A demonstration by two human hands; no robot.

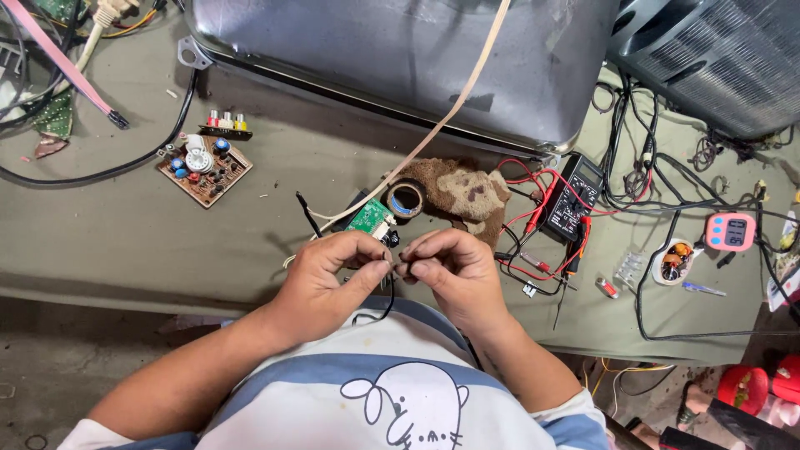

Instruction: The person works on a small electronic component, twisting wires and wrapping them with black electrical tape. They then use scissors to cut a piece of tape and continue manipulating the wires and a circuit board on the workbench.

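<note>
My left hand (327, 279) and my right hand (450, 275) meet over the front edge of the workbench, fingertips pinched together on a thin black wire (388, 302) that loops down toward my shirt. A short black wire end (308, 215) sticks up behind my left hand. Just beyond my fingers lies a small green circuit board (369, 217) joined to a cream cable (450, 108). A roll of tape (406, 199) sits beside it on a brown cloth (462, 193).
A brown circuit board (204, 169) with capacitors lies at the left. A black multimeter (571, 198) with red leads sits right of the cloth, a pink timer (731, 231) farther right. A large grey metal casing (400, 58) fills the back. Tangled black cables spread right.
</note>
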